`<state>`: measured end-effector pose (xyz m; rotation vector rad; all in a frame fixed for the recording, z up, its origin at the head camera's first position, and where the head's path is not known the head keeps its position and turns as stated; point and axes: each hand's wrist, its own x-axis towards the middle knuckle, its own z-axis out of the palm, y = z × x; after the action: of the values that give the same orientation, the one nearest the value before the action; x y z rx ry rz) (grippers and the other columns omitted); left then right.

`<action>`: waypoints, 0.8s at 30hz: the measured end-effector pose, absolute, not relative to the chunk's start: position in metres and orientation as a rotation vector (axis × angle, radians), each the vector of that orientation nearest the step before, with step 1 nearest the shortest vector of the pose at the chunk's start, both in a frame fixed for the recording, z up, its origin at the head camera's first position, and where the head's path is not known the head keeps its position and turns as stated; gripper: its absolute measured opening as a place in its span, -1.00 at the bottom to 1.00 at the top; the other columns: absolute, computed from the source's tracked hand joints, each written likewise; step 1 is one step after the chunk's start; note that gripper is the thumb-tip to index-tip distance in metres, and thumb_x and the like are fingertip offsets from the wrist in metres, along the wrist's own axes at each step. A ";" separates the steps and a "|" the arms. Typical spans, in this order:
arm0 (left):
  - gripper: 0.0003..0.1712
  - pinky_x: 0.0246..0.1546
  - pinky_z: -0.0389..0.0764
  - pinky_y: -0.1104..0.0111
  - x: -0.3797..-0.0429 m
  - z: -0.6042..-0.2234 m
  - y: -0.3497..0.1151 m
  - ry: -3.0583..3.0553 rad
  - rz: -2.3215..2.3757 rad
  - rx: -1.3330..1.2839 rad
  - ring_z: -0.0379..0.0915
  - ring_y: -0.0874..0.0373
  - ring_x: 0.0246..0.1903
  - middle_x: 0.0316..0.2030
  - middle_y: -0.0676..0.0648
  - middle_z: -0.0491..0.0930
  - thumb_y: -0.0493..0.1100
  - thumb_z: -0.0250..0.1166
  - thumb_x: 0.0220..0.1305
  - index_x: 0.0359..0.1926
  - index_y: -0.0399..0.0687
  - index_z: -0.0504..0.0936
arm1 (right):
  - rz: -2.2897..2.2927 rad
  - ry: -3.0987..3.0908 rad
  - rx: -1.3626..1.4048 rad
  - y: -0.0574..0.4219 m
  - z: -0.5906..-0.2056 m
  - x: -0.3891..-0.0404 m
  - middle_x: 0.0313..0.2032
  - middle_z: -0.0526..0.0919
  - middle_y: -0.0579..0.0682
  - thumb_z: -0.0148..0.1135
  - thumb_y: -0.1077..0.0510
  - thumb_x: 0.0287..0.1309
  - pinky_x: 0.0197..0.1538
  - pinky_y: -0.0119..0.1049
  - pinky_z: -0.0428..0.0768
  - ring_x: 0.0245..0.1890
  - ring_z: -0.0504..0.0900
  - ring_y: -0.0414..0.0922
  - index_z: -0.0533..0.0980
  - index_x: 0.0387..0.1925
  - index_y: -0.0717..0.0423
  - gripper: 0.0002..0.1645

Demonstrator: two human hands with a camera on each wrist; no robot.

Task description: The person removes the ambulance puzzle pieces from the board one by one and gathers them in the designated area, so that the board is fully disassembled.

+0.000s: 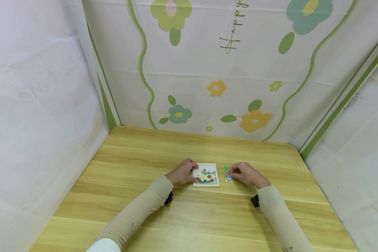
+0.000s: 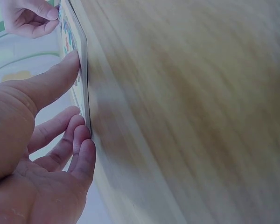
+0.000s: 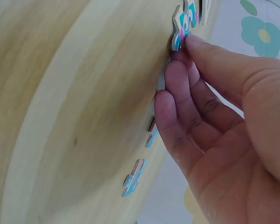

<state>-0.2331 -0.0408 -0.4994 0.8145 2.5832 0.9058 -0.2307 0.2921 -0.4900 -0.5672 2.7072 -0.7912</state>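
A small square jigsaw puzzle board [image 1: 217, 184] with a white border lies on the table, showing a yellow ambulance picture [image 1: 209, 176]. My left hand [image 1: 183, 172] holds the board at its left side; in the left wrist view the thumb [image 2: 65, 74] lies on its face and the curled fingers touch its edge. To the right of the board, my right hand [image 1: 246, 173] pinches a colourful puzzle piece [image 3: 180, 28] between thumb and fingertips, close to the tabletop. Further loose pieces [image 3: 135, 178] lie beside that hand, partly hidden behind its fingers.
The wood-grain table [image 1: 189, 224] extends around both hands. White cloth with printed flowers [image 1: 179, 114] hangs behind the table's far edge, and pale cloth walls [image 1: 34, 105] stand at both sides.
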 end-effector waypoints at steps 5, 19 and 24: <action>-0.35 0.30 0.52 0.11 -0.234 -0.501 -0.041 2.586 0.913 0.829 0.41 0.01 0.15 0.17 -0.16 0.52 -0.13 0.53 0.31 0.32 -0.30 0.55 | -0.785 2.703 -0.576 0.292 -0.490 -0.233 -0.27 0.75 -0.09 0.33 0.25 0.41 -0.18 -0.41 0.60 -0.28 0.60 -0.24 0.71 -0.23 0.12 -0.93; -0.37 0.31 0.51 0.10 -0.234 -0.501 -0.041 2.593 0.906 0.827 0.40 0.01 0.15 0.17 -0.15 0.52 -0.13 0.51 0.33 0.32 -0.29 0.55 | -0.720 2.671 -0.634 0.265 -0.466 -0.239 -0.23 0.76 -0.06 0.40 0.26 0.35 -0.13 -0.31 0.67 -0.27 0.65 -0.22 0.72 -0.09 0.20 -0.86; -0.36 0.30 0.51 0.12 -0.234 -0.501 -0.041 2.595 0.898 0.830 0.41 0.03 0.14 0.16 -0.14 0.52 -0.12 0.52 0.32 0.32 -0.29 0.56 | -0.711 2.643 -0.723 0.246 -0.459 -0.242 -0.19 0.77 0.02 0.33 0.32 0.38 -0.12 -0.29 0.69 -0.26 0.66 -0.22 0.70 -0.01 0.28 -0.80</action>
<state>-0.2343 -0.0406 -0.5006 0.8300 2.5949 0.8980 -0.2417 0.2458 -0.4592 -0.7229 2.6432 -0.7113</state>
